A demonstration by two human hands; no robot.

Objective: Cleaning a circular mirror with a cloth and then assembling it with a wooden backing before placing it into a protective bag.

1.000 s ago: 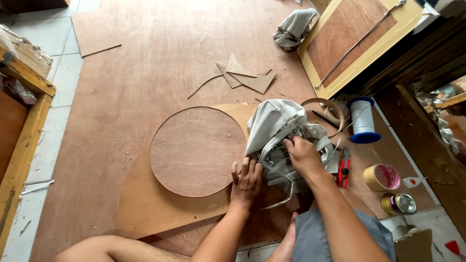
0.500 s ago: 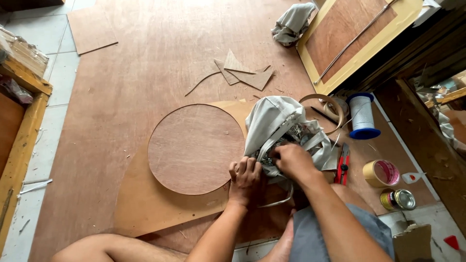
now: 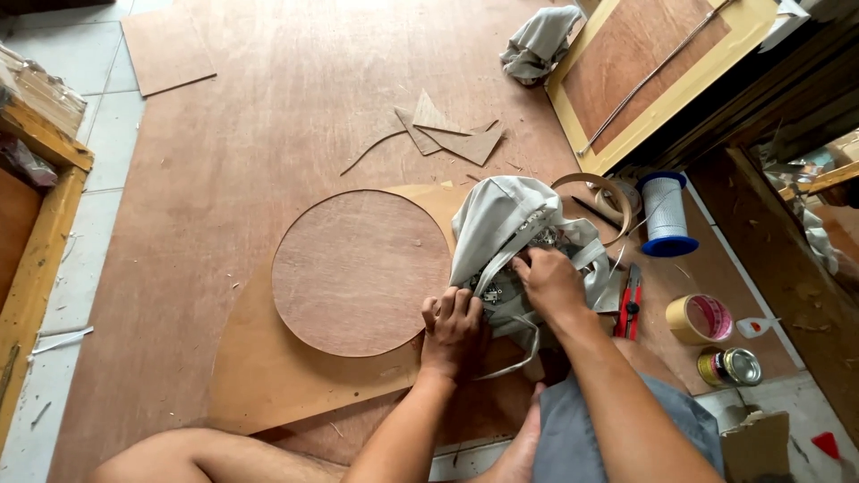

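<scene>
- The grey cloth bag (image 3: 510,234) lies on the plywood floor (image 3: 268,116), just right of the round wooden disc (image 3: 360,271) and partly over the brown board (image 3: 268,376) beneath it.
- The left hand (image 3: 452,324) is clenched on the near edge of the bag, knuckles up, pinning the fabric by the opening.
- The right hand (image 3: 550,282) is curled over the bag's mouth, fingers dipped among the small metal bits inside; whether it actually grips one I cannot tell, since the fingertips are hidden.
- Compared with a second ago, the right hand has crept a little up and inward over the opening, and the left has closed in tighter beside it; the bag itself has barely shifted.
- That suggests the rummaging in the bag is ongoing, with nothing drawn out yet.
- Close by on the right: red-handled pliers (image 3: 630,304), a spool of white thread (image 3: 666,215) on a blue base, a roll of tape (image 3: 698,319), a small tin (image 3: 729,367).
- Farther up lie triangular wood offcuts (image 3: 447,134) and another crumpled grey cloth (image 3: 540,42).
</scene>
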